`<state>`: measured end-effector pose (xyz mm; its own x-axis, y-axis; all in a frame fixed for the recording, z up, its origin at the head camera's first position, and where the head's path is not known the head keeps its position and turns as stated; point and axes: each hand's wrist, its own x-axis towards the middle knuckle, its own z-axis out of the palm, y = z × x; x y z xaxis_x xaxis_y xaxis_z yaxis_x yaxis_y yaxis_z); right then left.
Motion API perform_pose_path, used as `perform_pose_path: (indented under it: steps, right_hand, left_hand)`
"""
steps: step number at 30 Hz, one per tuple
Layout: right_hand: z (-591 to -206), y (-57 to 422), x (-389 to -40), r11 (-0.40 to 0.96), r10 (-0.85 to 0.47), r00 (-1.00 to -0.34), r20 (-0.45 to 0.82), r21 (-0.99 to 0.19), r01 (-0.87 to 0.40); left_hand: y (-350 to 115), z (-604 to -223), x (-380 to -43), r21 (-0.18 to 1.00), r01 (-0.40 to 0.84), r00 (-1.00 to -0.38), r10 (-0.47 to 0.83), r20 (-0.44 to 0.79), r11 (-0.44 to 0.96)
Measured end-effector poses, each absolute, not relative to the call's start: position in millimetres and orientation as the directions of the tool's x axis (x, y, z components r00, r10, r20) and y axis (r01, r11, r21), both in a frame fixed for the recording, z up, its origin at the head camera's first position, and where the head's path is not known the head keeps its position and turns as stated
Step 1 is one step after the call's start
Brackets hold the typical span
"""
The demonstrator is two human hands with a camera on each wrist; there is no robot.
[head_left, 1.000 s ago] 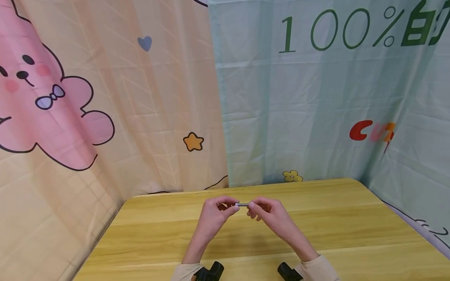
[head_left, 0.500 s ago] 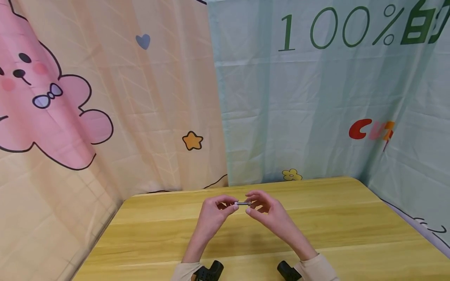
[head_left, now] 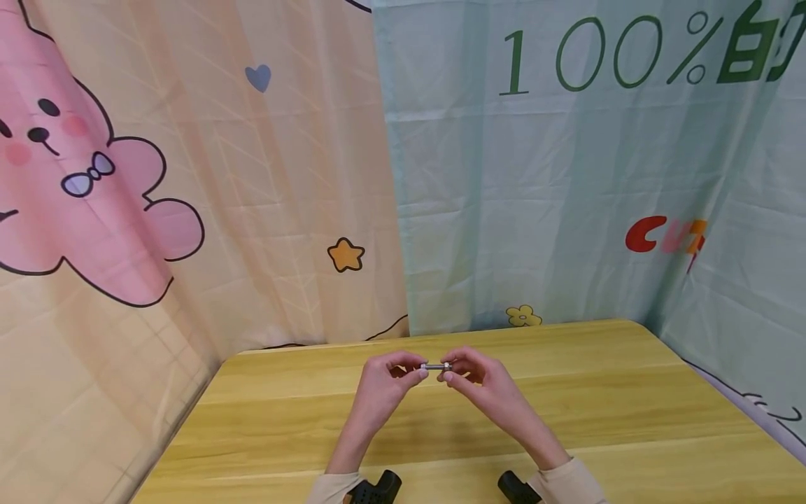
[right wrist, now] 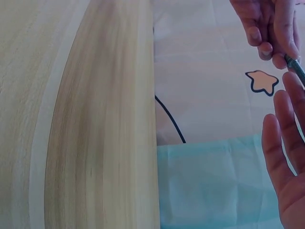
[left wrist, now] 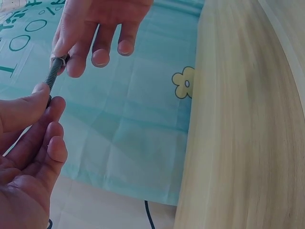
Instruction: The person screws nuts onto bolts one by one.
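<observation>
A small metal bolt [head_left: 434,367] is held level above the table, between the two hands in the head view. My left hand [head_left: 385,381] pinches one end of it between thumb and forefinger. At the other end a nut [left wrist: 58,62] sits on the threaded shank [left wrist: 52,78]. The thumb and forefinger of my right hand [head_left: 481,381] pinch that nut, its other fingers extended loosely in the left wrist view. In the right wrist view the bolt [right wrist: 296,68] is partly cut off by the frame's edge.
Beneath the hands spreads a wooden table [head_left: 302,413]. Behind it hang a peach curtain [head_left: 283,175] and a pale green curtain [head_left: 504,196] with printed figures. A black wrist device [head_left: 380,484] is at the left cuff, another black device [head_left: 518,486] at the right cuff.
The right thumb and fingers spread away from the nut half a second ago and have now come together on it again. The left hand has kept its pinch on the bolt.
</observation>
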<state>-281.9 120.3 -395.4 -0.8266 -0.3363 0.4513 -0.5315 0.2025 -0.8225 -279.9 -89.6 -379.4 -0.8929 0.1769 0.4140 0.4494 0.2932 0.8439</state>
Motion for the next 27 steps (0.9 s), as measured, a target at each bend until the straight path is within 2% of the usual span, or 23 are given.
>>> perform_pose_path:
  steps: [21,27]
  right_hand:
    - [-392.7,118.1,-279.5,0.268,-0.253,-0.910,0.330,-0.879,-0.393]
    - [-391.4,119.9,-279.3,0.300,-0.268,-0.893,0.362,-0.849,-0.435]
  left_hand:
    - [-87.8,-381.6,-280.9,0.832,0.470,-0.882,0.194,0.429,0.295]
    - [-88.7,-381.9,-281.1,0.830,0.470,-0.882,0.183,0.433,0.301]
